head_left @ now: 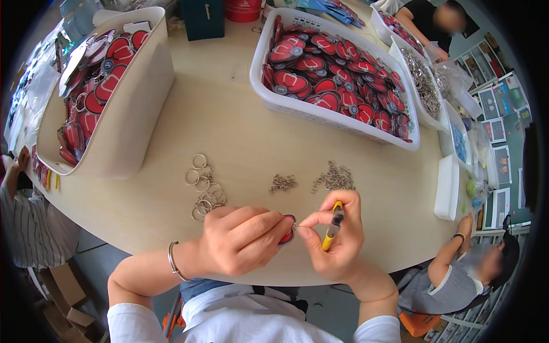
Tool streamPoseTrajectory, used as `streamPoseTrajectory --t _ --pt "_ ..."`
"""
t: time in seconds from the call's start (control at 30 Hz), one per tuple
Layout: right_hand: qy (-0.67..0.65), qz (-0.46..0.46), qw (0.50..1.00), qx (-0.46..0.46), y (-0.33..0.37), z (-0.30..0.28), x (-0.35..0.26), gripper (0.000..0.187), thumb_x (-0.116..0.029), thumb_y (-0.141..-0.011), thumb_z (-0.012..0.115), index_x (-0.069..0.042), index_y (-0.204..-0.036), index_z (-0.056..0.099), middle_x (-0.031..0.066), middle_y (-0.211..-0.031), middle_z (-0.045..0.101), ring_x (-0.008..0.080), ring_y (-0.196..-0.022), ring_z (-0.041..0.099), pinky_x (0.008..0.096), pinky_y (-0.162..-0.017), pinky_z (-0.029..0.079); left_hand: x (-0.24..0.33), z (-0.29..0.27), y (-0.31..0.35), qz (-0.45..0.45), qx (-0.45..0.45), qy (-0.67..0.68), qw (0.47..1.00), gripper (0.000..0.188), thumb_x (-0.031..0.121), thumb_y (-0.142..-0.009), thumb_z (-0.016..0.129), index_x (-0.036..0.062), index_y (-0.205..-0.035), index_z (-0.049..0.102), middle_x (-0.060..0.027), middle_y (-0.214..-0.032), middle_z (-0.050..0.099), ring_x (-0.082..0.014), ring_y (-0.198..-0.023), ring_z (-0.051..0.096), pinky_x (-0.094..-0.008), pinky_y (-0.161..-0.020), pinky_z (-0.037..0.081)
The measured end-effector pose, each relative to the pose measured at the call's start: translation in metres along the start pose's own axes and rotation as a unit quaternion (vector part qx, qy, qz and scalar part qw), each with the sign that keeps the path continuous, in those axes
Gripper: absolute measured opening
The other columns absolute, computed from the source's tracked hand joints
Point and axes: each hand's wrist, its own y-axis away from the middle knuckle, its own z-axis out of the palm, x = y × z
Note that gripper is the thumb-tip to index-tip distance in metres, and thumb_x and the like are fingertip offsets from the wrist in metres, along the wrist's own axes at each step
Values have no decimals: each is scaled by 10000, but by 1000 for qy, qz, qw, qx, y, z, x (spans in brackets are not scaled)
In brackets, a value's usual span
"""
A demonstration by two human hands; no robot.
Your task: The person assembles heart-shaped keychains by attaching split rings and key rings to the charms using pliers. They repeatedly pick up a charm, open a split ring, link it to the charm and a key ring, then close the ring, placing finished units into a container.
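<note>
My left hand (pixel 246 239) is closed round a red oval keychain charm (pixel 288 231) with a dark rim, close to the table's near edge. At the charm's outer end, the thumb and forefinger of my right hand (pixel 338 246) pinch together; a tiny metal part seems to be there, too small to make out. Small yellow-handled pliers (pixel 327 241) are tucked inside that same right hand. Just beyond my left hand lie several split key rings (pixel 203 184) with short chains. Two heaps of small metal links, a smaller pile (pixel 283 183) and a larger pile (pixel 336 178), lie beyond my hands.
A tall cream bin (pixel 150 108) of red charms stands left on the table (pixel 223 103). A white basket (pixel 337 121) of charms sits at the far right. Beside it are a tray of metal parts (pixel 420 80) and a white box (pixel 446 188). Co-workers sit right and left.
</note>
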Motion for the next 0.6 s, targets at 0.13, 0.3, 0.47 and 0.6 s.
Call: streamPoseTrajectory --t 0.13,0.3,0.47,0.6 --pt "8 -32 999 25 4 7 -5 164 -38 -709 727 -75 -857 668 92 -960 438 197 -811 447 286 -648 393 2 -6 2 9 31 19 999 281 10 -589 703 -4 -869 708 -74 -823 661 -140 -596 615 -224 -436 454" --pt "-8 -68 998 -5 -1 12 -8 153 -43 -711 734 -43 -844 657 88 -975 435 168 -762 450 253 -585 382 4 -16 8 -11 43 16 999 272 5 -571 686 0 -843 697 -62 -803 645 -127 -561 587 -219 -406 419" --pt "-53 -42 998 8 -1 32 -14 128 -44 -751 730 -40 -855 656 96 -975 438 174 -766 459 258 -596 398 6 -27 17 -62 39 28 997 274 -16 -601 701 3 -874 695 -68 -808 655 -144 -561 586 -228 -425 433" --pt "-81 -13 997 0 -17 48 -23 136 -14 -774 716 -11 -890 646 97 -962 465 203 -781 494 283 -648 436 1 -40 23 -107 34 24 993 256 -45 -620 695 5 -870 681 -80 -801 652 -164 -558 583 -251 -440 434"
